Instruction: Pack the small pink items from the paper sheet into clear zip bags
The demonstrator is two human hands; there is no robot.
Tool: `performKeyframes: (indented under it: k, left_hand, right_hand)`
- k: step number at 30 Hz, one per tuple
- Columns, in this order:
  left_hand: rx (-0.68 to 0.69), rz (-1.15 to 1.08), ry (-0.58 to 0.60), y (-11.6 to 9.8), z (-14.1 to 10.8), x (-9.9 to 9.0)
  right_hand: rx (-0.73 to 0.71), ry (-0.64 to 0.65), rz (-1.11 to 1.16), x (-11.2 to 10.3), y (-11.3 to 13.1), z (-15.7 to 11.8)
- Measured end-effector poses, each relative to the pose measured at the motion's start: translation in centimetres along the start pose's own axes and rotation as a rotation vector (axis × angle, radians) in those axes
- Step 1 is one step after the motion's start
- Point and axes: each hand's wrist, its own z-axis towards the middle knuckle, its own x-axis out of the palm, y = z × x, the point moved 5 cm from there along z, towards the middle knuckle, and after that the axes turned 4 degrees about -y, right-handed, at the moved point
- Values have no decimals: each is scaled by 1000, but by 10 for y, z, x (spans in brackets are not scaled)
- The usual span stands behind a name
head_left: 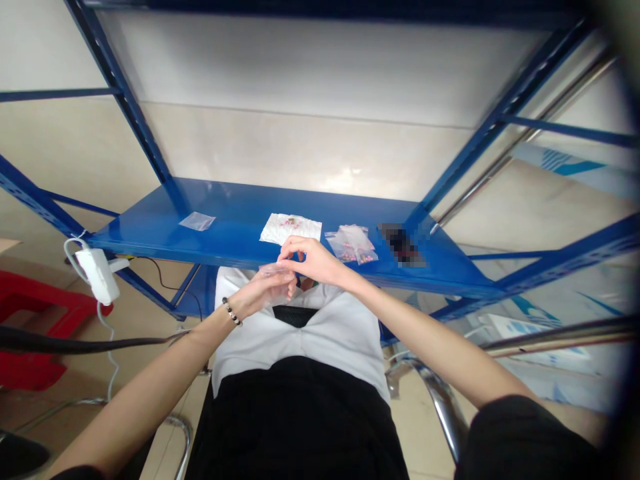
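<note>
Over my lap, just in front of the shelf edge, my left hand (264, 292) is closed round a small clear plastic bag (274, 270). My right hand (313, 259) comes in from the other side, thumb and fingers pinched together at the bag's upper edge. Whatever may be inside the bag is too small to make out. Behind my hands a white cloth or tissue (273, 229) lies on the shelf with small pink and green pieces (293, 223) on it. Right of it lie clear bags with small colourful pieces (353, 252) inside.
The blue metal shelf (230, 207) stands against the wall, framed by blue posts. A flat clear bag (197, 221) lies at its left, a blurred-out dark object (400, 243) at its right. A white power strip (99, 275) hangs at the left corner, near a red stool (45, 307).
</note>
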Motion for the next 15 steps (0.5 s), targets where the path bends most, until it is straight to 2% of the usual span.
performKeyframes:
  k: [3, 7, 10, 12, 15]
  left_hand:
    - [-21, -15, -12, -2, 2, 0]
    - [0, -30, -61, -6, 11, -5]
    - [-9, -5, -85, -5, 14, -6]
    - [-22, 21, -91, -1, 11, -4]
    - [-34, 69, -100, 2, 5, -2]
  right_hand:
    - [-16, -19, -32, -8, 1, 3]
    - [-19, -188, -183, -38, -16, 19]
    - [62, -355, -292, -65, -48, 31]
    - [146, -412, -351, -76, -75, 36]
    - [239, -332, -446, -77, -110, 42]
